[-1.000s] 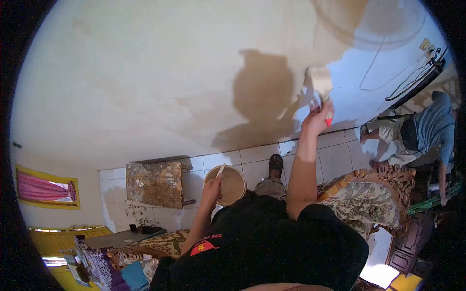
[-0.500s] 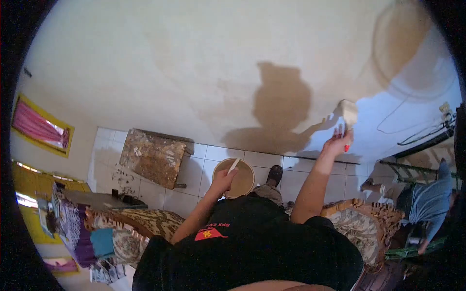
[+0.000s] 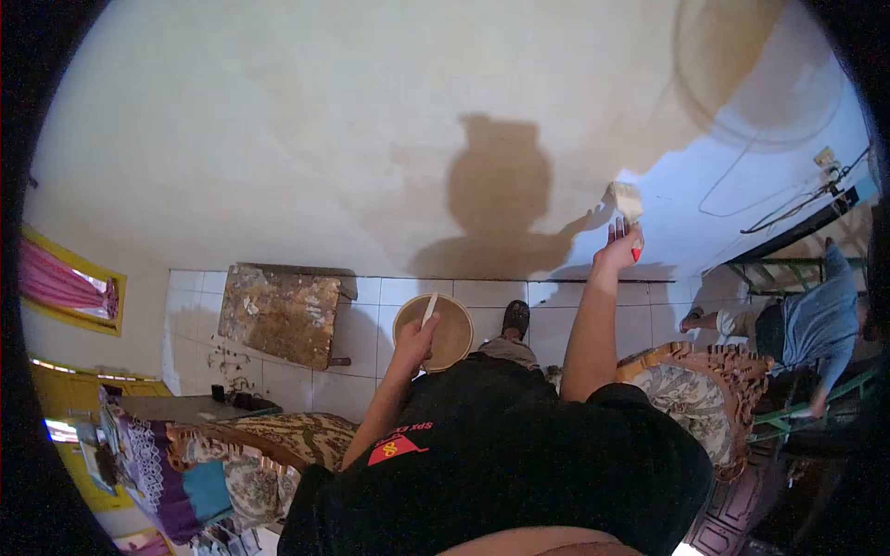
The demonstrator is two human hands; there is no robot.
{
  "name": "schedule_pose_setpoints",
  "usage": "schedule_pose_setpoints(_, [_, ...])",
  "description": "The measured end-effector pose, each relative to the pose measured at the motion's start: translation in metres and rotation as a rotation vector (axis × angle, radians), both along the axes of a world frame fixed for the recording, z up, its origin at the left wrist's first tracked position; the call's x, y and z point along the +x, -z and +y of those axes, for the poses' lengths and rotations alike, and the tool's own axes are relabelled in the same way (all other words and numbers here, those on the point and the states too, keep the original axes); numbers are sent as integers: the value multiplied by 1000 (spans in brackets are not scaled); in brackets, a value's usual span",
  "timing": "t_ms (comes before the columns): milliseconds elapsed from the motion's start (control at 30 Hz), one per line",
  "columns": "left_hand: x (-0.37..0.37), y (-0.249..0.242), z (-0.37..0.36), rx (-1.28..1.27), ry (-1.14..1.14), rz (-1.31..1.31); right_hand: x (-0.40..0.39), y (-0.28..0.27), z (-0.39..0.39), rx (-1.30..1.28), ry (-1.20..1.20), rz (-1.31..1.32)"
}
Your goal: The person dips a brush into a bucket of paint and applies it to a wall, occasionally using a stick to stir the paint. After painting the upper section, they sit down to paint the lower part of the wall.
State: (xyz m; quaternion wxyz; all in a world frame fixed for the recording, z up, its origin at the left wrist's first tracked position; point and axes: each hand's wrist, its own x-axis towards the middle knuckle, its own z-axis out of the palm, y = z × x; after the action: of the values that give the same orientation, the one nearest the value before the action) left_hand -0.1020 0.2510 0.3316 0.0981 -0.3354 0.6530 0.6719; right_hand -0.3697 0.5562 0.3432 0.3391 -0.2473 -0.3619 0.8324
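My right hand (image 3: 619, 248) is closed around the handle of a wide paintbrush (image 3: 627, 199), whose red end shows below the palm. The pale bristles overlap the wall (image 3: 315, 139), at the border between its beige part and a whiter-blue area (image 3: 686, 199). Low in front of me, my left hand (image 3: 414, 345) grips the pale, strip-like handle (image 3: 430, 309) of a round beige bucket (image 3: 454, 329). That handle reaches across the bucket's mouth to the far rim. What lies inside the bucket looks beige and indistinct.
A paint-spattered wooden stool (image 3: 278, 315) stands left on the white tiles (image 3: 357, 324). Carved armchairs (image 3: 691, 403) are close behind me on both sides. At right, a person (image 3: 816, 315) is beside a green frame (image 3: 788, 273). Cables (image 3: 807, 208) hang along the right wall.
The brush and my right hand appear further left and slightly higher, while the whole view has shifted and turned a little. Both hands keep their hold. The person at right has shifted posture.
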Motion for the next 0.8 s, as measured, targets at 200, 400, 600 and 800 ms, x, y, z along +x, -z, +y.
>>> schedule_pose_setpoints(200, [2, 6, -3, 33, 6, -6, -45, -15, 16, 122, 71, 104])
schedule_pose_setpoints(400, [8, 1, 0, -7, 31, -22, -47, -129, 10, 119, 76, 227])
schedule_pose_setpoints(600, [22, 15, 3, -91, 67, -18, -27, -119, 9, 241, -90, 320])
schedule_pose_setpoints(800, [21, 73, 1, -222, 164, 130, -21, -8, 0, 308, -198, -21])
